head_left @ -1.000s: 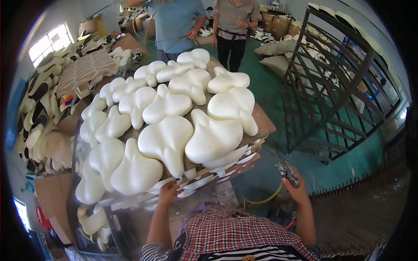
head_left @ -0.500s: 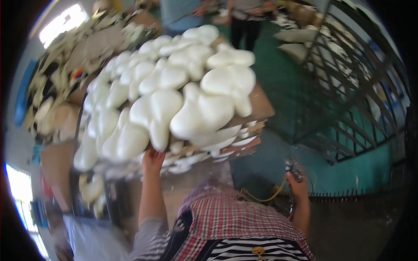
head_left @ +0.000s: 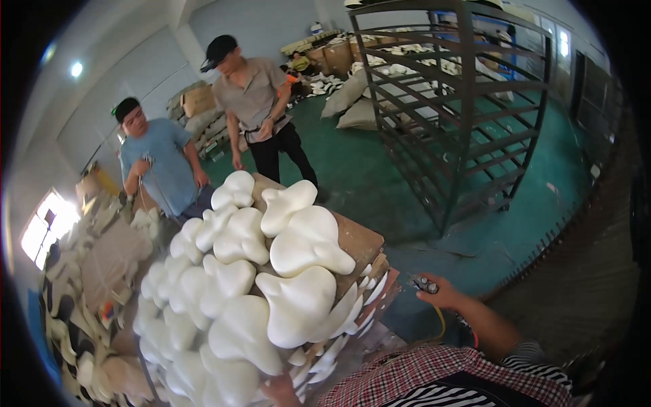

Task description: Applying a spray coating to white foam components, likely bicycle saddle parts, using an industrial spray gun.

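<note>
Smooth, rounded white foam pieces (head_left: 298, 305) cover the top of a stack with brown boards (head_left: 359, 243); more white pieces stick out between the layers. My left hand (head_left: 279, 391) is at the stack's near edge, just below a foam piece. It is blurred and cut off by the lower rim, so its fingers cannot be made out. To the right of the stack, my right hand (head_left: 441, 293) is closed around a small metal hand tool (head_left: 425, 284), its tip toward the stack. A yellow hose (head_left: 443, 324) hangs in a curve below that hand.
Two people stand beyond the stack, one in a blue shirt (head_left: 159, 156), one in a beige shirt (head_left: 261, 91). A tall dark metal rack (head_left: 468, 108) stands on the green floor (head_left: 352, 183) at right. Sacks (head_left: 358, 114) lie behind it. Foam scraps (head_left: 74, 319) pile up at left.
The view has swung up and to the right, so the stack sits lower and both people show more fully. My left hand now appears at the lower rim. My right hand still holds the tool.
</note>
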A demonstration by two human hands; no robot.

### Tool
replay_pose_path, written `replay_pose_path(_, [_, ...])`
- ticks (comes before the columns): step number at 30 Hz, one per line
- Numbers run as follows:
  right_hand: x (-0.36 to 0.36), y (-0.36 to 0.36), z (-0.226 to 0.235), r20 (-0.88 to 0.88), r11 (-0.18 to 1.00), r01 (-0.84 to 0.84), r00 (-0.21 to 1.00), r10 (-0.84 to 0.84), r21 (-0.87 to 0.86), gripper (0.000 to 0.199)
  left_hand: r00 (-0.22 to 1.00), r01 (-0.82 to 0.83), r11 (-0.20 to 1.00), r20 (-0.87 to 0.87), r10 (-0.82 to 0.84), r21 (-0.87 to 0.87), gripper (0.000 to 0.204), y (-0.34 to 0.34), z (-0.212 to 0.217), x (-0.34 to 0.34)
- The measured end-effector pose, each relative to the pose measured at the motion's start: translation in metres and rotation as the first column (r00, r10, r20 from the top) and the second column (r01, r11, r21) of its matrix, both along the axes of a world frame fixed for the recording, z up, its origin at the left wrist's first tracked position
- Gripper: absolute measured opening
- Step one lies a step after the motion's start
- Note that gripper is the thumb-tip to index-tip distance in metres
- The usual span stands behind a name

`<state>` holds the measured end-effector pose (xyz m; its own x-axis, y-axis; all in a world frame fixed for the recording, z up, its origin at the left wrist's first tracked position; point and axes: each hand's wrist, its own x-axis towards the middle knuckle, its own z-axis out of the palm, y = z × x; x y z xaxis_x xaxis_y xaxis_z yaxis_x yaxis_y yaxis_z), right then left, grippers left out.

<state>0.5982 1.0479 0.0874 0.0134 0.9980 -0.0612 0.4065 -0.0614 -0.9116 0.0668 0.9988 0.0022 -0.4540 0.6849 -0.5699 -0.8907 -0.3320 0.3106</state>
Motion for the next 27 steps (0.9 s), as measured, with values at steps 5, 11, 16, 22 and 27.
replay_pose_path(5, [-0.028,0.013,0.025,-0.048,1.0,0.008,0.999,-0.007,0.027,0.062,0.965,-0.073,0.963,-0.262,0.003,-0.258,0.042,0.011,0.03,0.019])
replay_pose_path(11, [-0.024,0.021,0.017,-0.024,1.0,0.024,0.999,-0.024,-0.02,0.061,0.932,-0.024,0.95,-0.352,-0.092,-0.311,0.041,0.035,0.085,0.021])
replay_pose_path(16, [-0.003,0.039,0.001,0.002,0.995,0.075,0.997,-0.075,-0.065,0.062,0.903,-0.031,0.945,-0.415,-0.114,-0.325,0.04,0.04,0.119,0.032])
replay_pose_path(22, [0.027,0.062,-0.002,-0.059,0.996,0.069,0.996,-0.072,-0.051,0.063,0.877,-0.055,0.943,-0.467,-0.111,-0.329,0.04,0.049,0.15,0.074])
replay_pose_path(27, [0.057,0.072,-0.011,-0.187,0.984,0.113,0.973,-0.138,-0.14,0.062,0.834,-0.039,0.948,-0.533,-0.143,-0.316,0.035,0.061,0.166,0.106])
